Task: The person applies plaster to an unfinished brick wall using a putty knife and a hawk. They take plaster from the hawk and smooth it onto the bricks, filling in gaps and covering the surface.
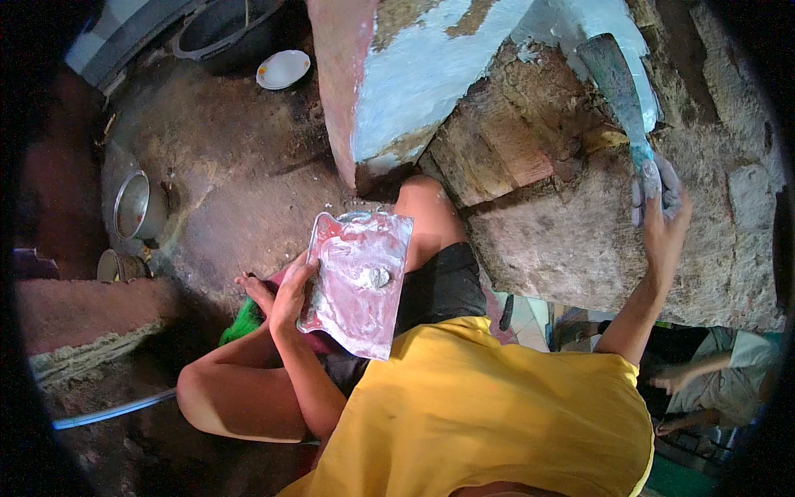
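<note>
My left hand (pixel 291 291) grips the left edge of a flat reddish sheet (pixel 344 257) smeared with white paste, held over my lap. One thick lump of white putty (pixel 374 277) sits near its middle. Raised at the right, my right hand (pixel 662 197) is closed around the handle of a putty knife (pixel 614 79). The knife's wide, stained blade points up and left, over the edge of a pale bluish-white coating (pixel 609 25) on the wall. White residue covers the fingers of that hand.
Rough bare masonry (pixel 571 232) fills the right side, beside a partly coated wall corner (pixel 422 74). On the floor at left are a dark basin (pixel 186 48), a white plate (pixel 283 69), a metal pot (pixel 142 207) and a blue hose (pixel 116 412). Another person (pixel 716 373) is at lower right.
</note>
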`<act>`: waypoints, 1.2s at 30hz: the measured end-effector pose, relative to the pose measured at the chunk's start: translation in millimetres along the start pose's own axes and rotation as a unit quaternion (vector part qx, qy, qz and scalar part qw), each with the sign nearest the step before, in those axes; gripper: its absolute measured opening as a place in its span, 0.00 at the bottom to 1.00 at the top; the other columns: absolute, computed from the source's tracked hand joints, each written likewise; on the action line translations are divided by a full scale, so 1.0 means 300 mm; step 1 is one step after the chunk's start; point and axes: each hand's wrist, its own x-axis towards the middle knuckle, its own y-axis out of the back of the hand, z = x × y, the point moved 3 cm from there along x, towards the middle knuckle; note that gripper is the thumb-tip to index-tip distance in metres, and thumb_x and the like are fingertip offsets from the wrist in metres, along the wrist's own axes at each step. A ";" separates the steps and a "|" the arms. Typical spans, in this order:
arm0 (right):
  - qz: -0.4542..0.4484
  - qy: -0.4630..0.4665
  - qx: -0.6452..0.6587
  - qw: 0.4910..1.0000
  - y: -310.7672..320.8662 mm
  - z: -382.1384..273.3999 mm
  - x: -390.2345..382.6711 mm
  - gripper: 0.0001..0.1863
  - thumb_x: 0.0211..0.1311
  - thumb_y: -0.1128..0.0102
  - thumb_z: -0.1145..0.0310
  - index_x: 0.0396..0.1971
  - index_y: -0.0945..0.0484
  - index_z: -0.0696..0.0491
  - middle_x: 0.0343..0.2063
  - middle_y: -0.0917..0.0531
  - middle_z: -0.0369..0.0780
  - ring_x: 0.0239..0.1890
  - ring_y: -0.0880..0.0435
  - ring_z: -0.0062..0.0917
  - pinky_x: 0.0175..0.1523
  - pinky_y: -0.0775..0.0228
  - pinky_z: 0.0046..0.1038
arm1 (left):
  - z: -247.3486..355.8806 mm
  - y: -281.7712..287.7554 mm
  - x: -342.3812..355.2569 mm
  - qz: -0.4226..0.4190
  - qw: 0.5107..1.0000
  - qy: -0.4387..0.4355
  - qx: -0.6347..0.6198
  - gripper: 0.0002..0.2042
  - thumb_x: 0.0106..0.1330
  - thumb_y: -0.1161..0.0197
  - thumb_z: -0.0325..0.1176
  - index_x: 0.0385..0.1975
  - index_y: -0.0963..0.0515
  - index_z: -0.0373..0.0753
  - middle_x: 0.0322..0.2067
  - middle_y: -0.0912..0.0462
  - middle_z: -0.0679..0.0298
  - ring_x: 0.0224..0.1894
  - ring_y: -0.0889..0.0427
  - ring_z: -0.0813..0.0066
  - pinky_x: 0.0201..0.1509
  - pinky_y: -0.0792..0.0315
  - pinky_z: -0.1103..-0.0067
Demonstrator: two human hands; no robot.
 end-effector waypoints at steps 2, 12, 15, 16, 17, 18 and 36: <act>0.010 -0.020 0.010 1.000 0.010 0.005 -0.016 0.17 0.61 0.54 0.73 0.49 0.33 0.63 0.32 0.22 0.39 0.25 0.26 0.13 0.25 0.36 0.16 | 0.016 -0.007 0.001 -0.002 1.000 0.000 0.019 0.24 0.59 0.50 0.38 0.53 0.37 0.29 0.50 0.30 0.62 0.52 0.34 0.73 0.58 0.46 0.82; -0.021 -0.033 0.110 0.993 0.030 0.013 -0.045 0.17 0.59 0.52 0.73 0.48 0.32 0.63 0.29 0.23 0.39 0.18 0.31 0.11 0.21 0.40 0.14 | -0.034 0.005 0.034 -0.006 0.997 0.021 0.078 0.24 0.61 0.50 0.37 0.54 0.38 0.29 0.50 0.31 0.64 0.52 0.35 0.75 0.58 0.47 0.82; -0.005 -0.027 0.076 0.997 0.022 -0.005 -0.055 0.16 0.59 0.52 0.73 0.46 0.30 0.63 0.28 0.23 0.38 0.18 0.32 0.11 0.21 0.41 0.15 | -0.052 -0.008 0.057 -0.050 0.999 0.005 -0.001 0.23 0.61 0.51 0.37 0.54 0.37 0.30 0.49 0.31 0.64 0.51 0.34 0.75 0.57 0.45 0.82; 0.013 0.006 0.052 0.999 0.016 -0.004 -0.053 0.16 0.59 0.52 0.73 0.46 0.30 0.62 0.28 0.23 0.37 0.18 0.32 0.11 0.21 0.41 0.15 | -0.039 -0.015 0.049 -0.022 0.999 0.001 0.036 0.23 0.60 0.51 0.36 0.54 0.37 0.30 0.49 0.30 0.64 0.51 0.34 0.75 0.57 0.45 0.83; 0.031 0.039 0.027 0.998 0.002 0.004 -0.045 0.16 0.59 0.51 0.73 0.46 0.29 0.62 0.28 0.23 0.37 0.19 0.33 0.11 0.22 0.41 0.15 | -0.035 -0.021 0.049 -0.020 0.999 0.012 0.039 0.23 0.60 0.51 0.36 0.54 0.37 0.30 0.49 0.31 0.64 0.51 0.34 0.75 0.57 0.45 0.83; 0.048 0.072 0.003 0.996 -0.007 0.006 -0.041 0.16 0.59 0.51 0.73 0.46 0.29 0.61 0.28 0.23 0.37 0.19 0.33 0.11 0.22 0.41 0.15 | -0.032 -0.025 0.051 -0.017 0.999 0.023 0.042 0.23 0.60 0.51 0.36 0.54 0.37 0.30 0.50 0.31 0.63 0.51 0.34 0.74 0.57 0.45 0.83; 0.063 0.041 -0.068 0.995 0.084 0.010 -0.027 0.16 0.49 0.47 0.79 0.42 0.28 0.62 0.39 0.22 0.44 0.41 0.24 0.24 0.48 0.35 0.24 | -0.046 -0.014 0.054 -0.015 0.999 0.009 0.036 0.23 0.61 0.50 0.37 0.54 0.37 0.30 0.48 0.30 0.64 0.49 0.33 0.75 0.56 0.43 0.83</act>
